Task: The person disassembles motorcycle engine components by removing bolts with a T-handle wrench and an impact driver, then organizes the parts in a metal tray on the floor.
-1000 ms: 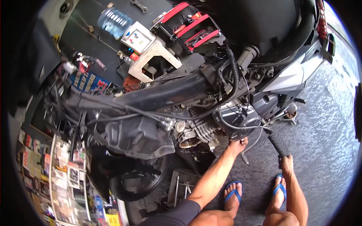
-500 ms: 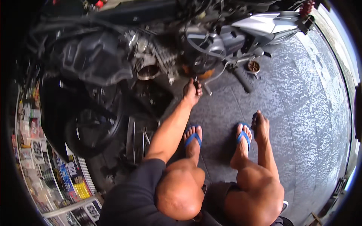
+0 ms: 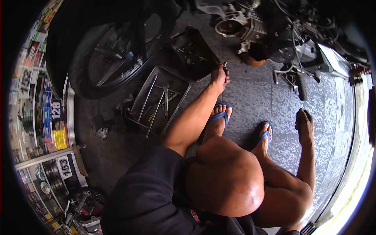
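My left hand is closed on a small metal piece, by the corner of a dark oil-stained tray holding small parts. Below and left sits a metal tray with long wrenches. My right hand, low over the floor tiles, has its fingers closed around something dark that is too hidden to name. Ahead of my hands, the motorcycle's engine is partly exposed, with an orange-brown container under it.
A black wheel stands upper left beside a glass display case stocked with packaged goods. Loose metal parts lie on the floor near the trays. My sandaled feet are between my hands, and a bright doorway edge runs along the right.
My hands have come away from the engine and black grip. The view has tilted down and turned left, showing more of the trays and wheel. The small metal piece now shows in my left hand.
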Demonstrator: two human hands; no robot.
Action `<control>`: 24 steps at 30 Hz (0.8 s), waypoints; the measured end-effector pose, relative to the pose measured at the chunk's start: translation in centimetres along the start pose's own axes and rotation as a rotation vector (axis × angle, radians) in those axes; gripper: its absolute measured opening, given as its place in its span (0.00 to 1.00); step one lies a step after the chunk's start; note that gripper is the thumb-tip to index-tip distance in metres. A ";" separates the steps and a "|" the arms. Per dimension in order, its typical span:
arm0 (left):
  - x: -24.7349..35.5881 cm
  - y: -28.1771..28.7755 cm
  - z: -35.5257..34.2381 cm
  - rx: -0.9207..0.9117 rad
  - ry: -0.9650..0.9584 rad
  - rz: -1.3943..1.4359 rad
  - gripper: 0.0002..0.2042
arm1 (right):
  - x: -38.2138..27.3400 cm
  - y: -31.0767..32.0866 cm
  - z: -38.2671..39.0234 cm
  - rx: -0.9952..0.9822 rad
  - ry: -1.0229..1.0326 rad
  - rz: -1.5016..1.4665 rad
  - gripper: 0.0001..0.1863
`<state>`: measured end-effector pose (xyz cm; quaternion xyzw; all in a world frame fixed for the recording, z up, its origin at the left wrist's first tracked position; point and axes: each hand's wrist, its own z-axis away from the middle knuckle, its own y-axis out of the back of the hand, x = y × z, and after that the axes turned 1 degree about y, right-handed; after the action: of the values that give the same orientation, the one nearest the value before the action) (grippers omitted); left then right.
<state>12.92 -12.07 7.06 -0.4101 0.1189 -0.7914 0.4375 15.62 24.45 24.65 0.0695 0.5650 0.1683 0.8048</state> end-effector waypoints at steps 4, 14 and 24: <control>2.5 3.5 0.5 0.051 -0.086 0.145 0.12 | -3.4 -0.4 1.0 -0.174 0.053 0.315 0.17; 4.8 8.3 0.5 0.135 -0.050 -0.101 0.13 | -4.1 -4.6 3.2 -0.478 0.006 0.643 0.12; 8.1 20.6 8.3 0.932 -0.720 -0.831 0.08 | -4.2 -5.6 5.0 -0.548 0.045 0.672 0.13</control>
<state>29.11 -29.21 5.51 -0.4274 -0.5488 -0.6766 0.2417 20.05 18.16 28.39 0.0295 0.4628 0.5663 0.6813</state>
